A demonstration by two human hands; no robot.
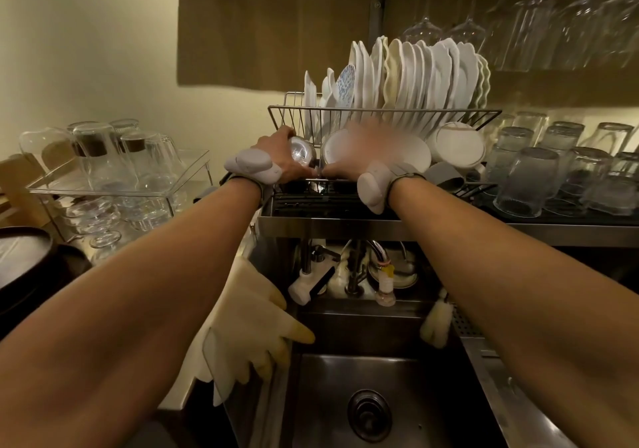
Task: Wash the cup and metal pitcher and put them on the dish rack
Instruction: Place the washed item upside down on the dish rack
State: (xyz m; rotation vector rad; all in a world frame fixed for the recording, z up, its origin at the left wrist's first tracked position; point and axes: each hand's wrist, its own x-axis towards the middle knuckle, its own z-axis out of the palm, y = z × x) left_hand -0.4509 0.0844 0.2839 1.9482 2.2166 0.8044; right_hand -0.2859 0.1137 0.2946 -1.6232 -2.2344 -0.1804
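My left hand (276,158) grips the metal pitcher (301,153) at the dish rack's (380,112) left end. My right hand (363,152), just beside it, is blurred, so I cannot tell its grip.

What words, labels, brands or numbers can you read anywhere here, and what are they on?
No readable text anywhere.
The blue marks on one plate in the rack look like a pattern, too blurred to tell letters.
The pitcher in the left hand shows no label.
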